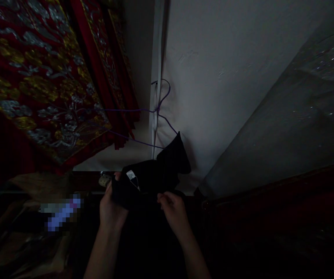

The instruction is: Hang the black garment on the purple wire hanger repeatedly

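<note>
- Low in the centre, black garment [148, 174] between both hands, its upper right corner over the right end of a purple wire hanger [168, 124]; folds lost in shadow, lower edge merging with darkness.
- At the garment's left end, left hand [112, 205] closed on the cloth, fingers partly hidden behind it.
- By its lower edge, right hand [171, 207] with thumb and fingertips drawn together — impossible to tell whether any cloth is caught between.
- On the garment's left part, small white tag [131, 175], print too small to read.
- Behind, against the pale wall [219, 58], upright light strip [157, 58] with the hanger's hook beside it; hanger's left end reaching across the embroidered red cloth [39, 85], faint there.
- To the far left, that red cloth with gold and silver patterns, cut off by the frame.
- To the right, shiny grey sheet [309, 100] slanting down toward a dark red surface [277, 193], also cut off.
- Near left, pixelated patch [64, 213] over blurred clutter — contents unreadable.
- Just beyond the left hand, pale perforated object [104, 179], partly covered.
</note>
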Motion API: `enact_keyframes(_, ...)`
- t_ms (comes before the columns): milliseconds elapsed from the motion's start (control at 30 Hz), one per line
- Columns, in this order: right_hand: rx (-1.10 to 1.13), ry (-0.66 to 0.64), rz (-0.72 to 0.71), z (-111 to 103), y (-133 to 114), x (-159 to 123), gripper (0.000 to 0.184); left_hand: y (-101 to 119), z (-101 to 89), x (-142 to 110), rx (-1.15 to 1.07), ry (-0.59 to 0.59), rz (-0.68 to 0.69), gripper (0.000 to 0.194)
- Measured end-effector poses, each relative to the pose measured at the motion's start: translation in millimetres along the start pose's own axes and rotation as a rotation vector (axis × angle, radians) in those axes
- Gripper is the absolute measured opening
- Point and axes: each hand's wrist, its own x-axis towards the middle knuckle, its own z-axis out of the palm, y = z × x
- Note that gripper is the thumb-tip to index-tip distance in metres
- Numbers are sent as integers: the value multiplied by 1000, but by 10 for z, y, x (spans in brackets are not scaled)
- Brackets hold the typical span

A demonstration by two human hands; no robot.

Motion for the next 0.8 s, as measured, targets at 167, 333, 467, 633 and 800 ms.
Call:
enact_keyframes(167,241,-193,-125,45,-166,-102,45,127,249,-160,94,-378,128,27)
enact_keyframes(333,381,-434,-115,102,-508,-220,56,292,344,-177,463,-448,300,28)
enact_keyframes(467,246,-585,55,45,-600,-151,41,294,194,-92,437,-530,199,30)
enact_keyframes(633,12,-486,46,-326,-765,216,13,82,-213,-16,610,-816,-202,58)
enact_keyframes(800,-191,-380,-311,-661,-1070,951,14,43,-482,106,815,-1000,-396,50)
